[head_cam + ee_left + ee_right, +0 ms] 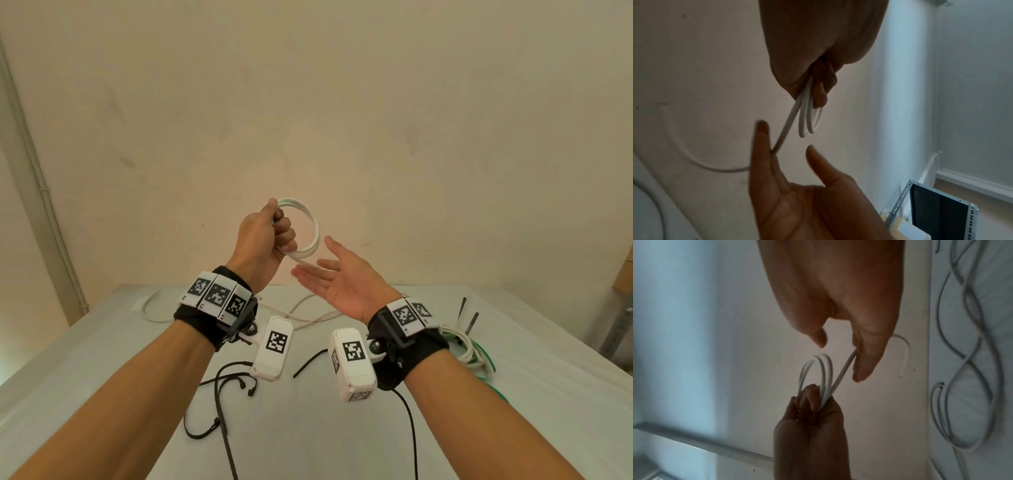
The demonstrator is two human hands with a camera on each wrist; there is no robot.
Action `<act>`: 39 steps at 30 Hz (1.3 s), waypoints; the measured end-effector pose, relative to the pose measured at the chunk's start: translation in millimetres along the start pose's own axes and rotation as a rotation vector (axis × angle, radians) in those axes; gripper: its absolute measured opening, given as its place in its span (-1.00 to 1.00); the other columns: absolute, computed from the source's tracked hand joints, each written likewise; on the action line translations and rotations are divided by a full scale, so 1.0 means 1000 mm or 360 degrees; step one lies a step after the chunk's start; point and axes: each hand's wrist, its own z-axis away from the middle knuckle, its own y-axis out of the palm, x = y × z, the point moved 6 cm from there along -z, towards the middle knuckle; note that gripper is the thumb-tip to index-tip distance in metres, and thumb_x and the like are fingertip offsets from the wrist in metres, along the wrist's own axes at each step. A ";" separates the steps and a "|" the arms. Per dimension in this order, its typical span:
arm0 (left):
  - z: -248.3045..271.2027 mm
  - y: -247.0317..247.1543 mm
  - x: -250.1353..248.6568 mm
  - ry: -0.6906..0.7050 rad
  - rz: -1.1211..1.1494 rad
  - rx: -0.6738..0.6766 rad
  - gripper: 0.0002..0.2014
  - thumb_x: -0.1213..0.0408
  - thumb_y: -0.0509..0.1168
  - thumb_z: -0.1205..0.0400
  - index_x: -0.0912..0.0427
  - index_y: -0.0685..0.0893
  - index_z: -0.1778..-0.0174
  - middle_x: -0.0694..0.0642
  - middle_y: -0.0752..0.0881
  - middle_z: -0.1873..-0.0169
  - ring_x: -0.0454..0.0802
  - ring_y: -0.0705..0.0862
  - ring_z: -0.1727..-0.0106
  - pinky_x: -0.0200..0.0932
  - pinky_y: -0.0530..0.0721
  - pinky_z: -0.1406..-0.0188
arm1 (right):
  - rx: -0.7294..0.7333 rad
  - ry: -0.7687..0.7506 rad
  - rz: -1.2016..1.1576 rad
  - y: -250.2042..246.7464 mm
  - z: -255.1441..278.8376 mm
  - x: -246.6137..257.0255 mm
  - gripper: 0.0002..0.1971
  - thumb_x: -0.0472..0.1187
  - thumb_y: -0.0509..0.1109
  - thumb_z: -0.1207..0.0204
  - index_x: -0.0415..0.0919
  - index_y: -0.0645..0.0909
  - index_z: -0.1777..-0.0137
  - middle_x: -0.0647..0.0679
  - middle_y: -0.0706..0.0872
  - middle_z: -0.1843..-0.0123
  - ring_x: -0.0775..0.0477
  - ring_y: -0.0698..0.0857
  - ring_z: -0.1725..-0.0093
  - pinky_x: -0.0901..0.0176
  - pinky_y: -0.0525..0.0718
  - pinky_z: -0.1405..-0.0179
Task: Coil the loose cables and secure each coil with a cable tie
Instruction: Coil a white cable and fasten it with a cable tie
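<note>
My left hand (pixel 274 236) is raised in front of the wall and grips a small coil of white cable (pixel 314 226) of a few loops. The fist (pixel 818 56) closes round the loops (pixel 805 121). One free strand (pixel 786 129) leaves the coil and runs across the straight fingers of my right hand (pixel 325 270), which lies palm up just right of and below the coil. In the right wrist view the strand (pixel 844 368) passes behind the right fingers (pixel 865 356) and comes out beyond them; the left hand (pixel 812 426) holds the coil (pixel 818 363) below.
On the white table (pixel 102 359) lie a loose white cable (pixel 150 308), black cables (pixel 219 394), a black cable tie (pixel 308 363), and a white and green cable bundle (pixel 469 346) at the right. Two black ties (pixel 467 311) stick up beside it. A metal rack (pixel 620 329) stands far right.
</note>
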 end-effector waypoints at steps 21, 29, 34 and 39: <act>0.023 0.014 0.020 -0.0231 -0.0944 0.0355 -0.78 0.35 0.20 -0.69 0.20 0.64 0.27 0.03 0.17 0.42 -0.03 0.09 0.45 -0.16 0.11 0.52 | -0.0120 -0.0379 0.0995 0.006 0.014 0.032 -0.57 -0.08 0.11 -0.86 -0.38 0.73 -0.17 -0.05 0.52 0.41 0.05 0.37 0.56 0.08 0.56 0.34; 0.020 0.012 0.016 0.0079 -0.1301 0.0052 -0.82 0.36 0.25 -0.70 0.20 0.40 -0.16 0.12 0.55 0.30 0.01 0.48 0.35 -0.11 0.55 0.40 | -0.0127 -0.0260 0.0864 0.004 0.015 0.021 -0.61 0.02 0.15 -0.86 -0.20 0.51 0.14 0.06 0.38 0.52 0.08 0.28 0.62 0.09 0.52 0.32; 0.015 0.013 0.020 0.0275 -0.1563 0.0151 -0.81 0.27 0.25 -0.77 0.25 0.49 -0.24 0.16 0.65 0.15 0.08 0.59 0.19 0.21 0.67 0.06 | -0.0247 -0.0428 0.0750 0.000 0.013 0.027 -0.59 0.02 0.09 -0.87 -0.21 0.44 0.17 0.12 0.35 0.64 0.07 0.36 0.67 0.08 0.50 0.35; 0.017 0.019 0.024 0.0147 -0.1501 0.0297 -0.70 0.17 0.27 -0.81 0.38 0.68 0.03 0.14 0.54 0.28 -0.01 0.48 0.26 -0.08 0.49 0.17 | -0.0356 -0.0567 0.0684 -0.009 0.012 0.034 -0.58 0.05 0.07 -0.87 -0.20 0.46 0.13 0.11 0.34 0.60 0.07 0.38 0.65 0.09 0.48 0.36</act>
